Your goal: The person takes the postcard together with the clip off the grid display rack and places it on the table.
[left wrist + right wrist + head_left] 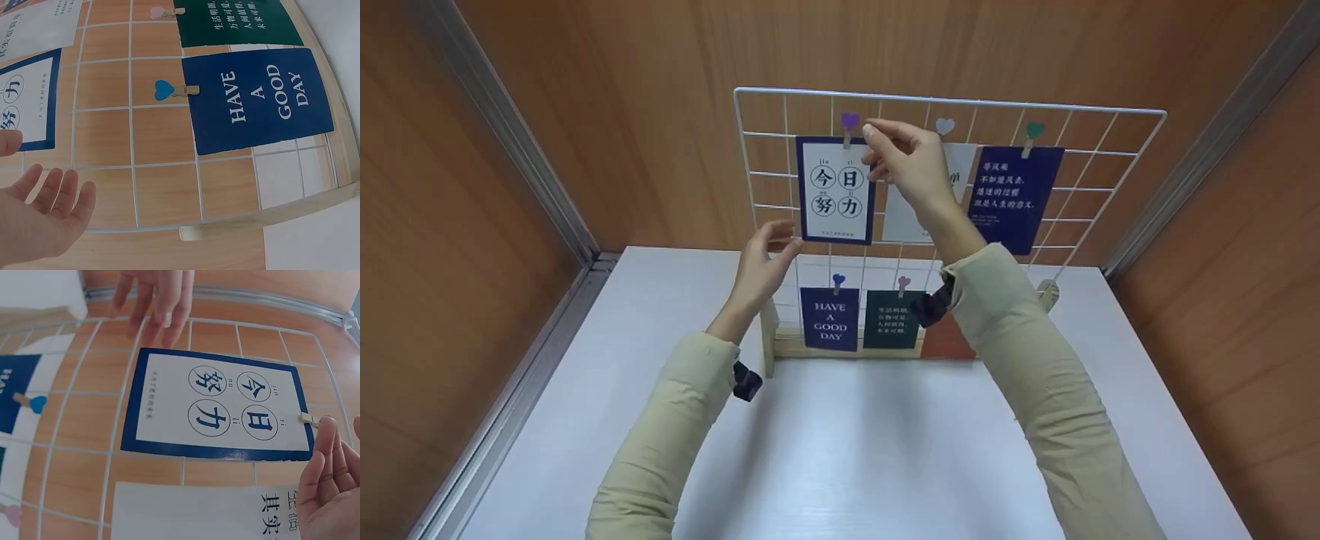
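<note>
A white card with a dark blue border and four circled characters, the bordered card (838, 191), hangs at the upper left of a white wire grid (771, 172). A small wooden clip with a purple heart (850, 121) holds its top edge. Right beside that heart is my right hand (915, 161), thumb and index fingertips close together with nothing between them; in the right wrist view its fingertips overlap the clip (308, 418). My left hand (765, 262) is by the card's lower left corner, fingers loosely bent and apart in the left wrist view.
Behind my right hand hangs a pale card (901, 214), with a dark blue card (1016, 199) to its right. Lower down are a "HAVE A GOOD DAY" card (830, 319), a green card (891, 319) and an orange card (949, 340). The grid's wooden base (791, 347) stands on a white table (825, 450).
</note>
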